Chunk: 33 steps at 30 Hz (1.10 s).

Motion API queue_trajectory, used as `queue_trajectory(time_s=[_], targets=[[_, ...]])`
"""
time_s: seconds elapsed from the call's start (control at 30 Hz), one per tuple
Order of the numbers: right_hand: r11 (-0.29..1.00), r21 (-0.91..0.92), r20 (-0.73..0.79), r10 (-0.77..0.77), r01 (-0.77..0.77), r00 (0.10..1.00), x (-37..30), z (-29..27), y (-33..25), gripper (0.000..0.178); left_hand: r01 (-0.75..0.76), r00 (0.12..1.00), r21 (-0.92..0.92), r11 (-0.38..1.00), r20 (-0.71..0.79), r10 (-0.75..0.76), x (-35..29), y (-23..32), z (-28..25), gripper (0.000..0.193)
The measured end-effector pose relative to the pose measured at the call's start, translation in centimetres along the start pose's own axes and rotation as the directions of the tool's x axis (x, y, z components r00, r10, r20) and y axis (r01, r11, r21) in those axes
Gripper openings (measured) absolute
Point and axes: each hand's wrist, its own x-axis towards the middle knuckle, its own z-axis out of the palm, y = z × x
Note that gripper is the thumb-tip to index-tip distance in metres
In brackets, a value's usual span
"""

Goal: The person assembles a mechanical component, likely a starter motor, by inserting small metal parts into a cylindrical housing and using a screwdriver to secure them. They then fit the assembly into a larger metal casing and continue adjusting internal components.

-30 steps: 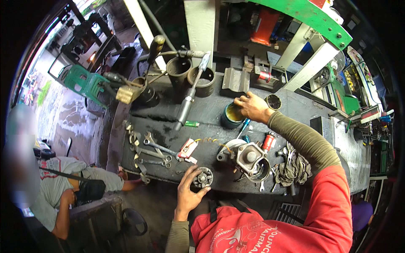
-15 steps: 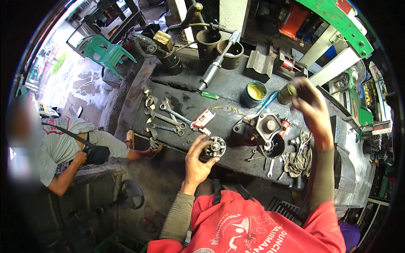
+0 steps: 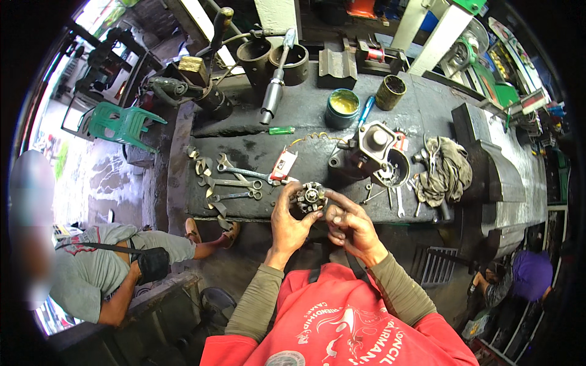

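Note:
My left hand [image 3: 288, 222] grips a small round metal part with radial slots [image 3: 310, 196], held at the near edge of the dark workbench [image 3: 244, 137]. My right hand [image 3: 351, 229] has come in beside it, with its fingertips touching the part's right side. Just beyond the part stands a metal pump housing [image 3: 372, 152] with an open round bore. A tin of yellow grease [image 3: 342, 107] sits further back on the bench.
Several wrenches [image 3: 229, 186] lie left of my hands, a grey rag [image 3: 445, 168] at the right. Metal cylinders [image 3: 278, 58], a long tool [image 3: 274, 91] and a green lighter [image 3: 281, 130] lie at the back. A person [image 3: 104, 268] sits on the ground at left near a green plastic chair [image 3: 119, 122].
My right hand left the grease tin, swung back over the bench and came down onto the round part in my left hand. The view shifted downward.

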Motion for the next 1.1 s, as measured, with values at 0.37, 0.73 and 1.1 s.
queue_trajectory(time_s=[0.37,0.73,1.1], targets=[[0.906,-0.419,-0.095,-0.115,0.065,0.989,0.9,-0.8,2.4,0.078,-0.141,0.989,0.139,0.98,0.053,0.135,0.3,-0.2,-0.6,0.066],[-0.267,-0.964,0.106,-0.377,0.002,0.92,-1.1,2.5,0.4,0.064,-0.156,0.988,0.142,0.978,0.039,0.152,0.2,-0.8,-0.3,0.069],[-0.16,-0.976,0.206,-0.477,0.146,0.855,0.2,2.1,0.6,0.063,-0.16,0.987,0.114,0.98,0.009,0.16,-0.1,-1.0,-0.1,0.065]])
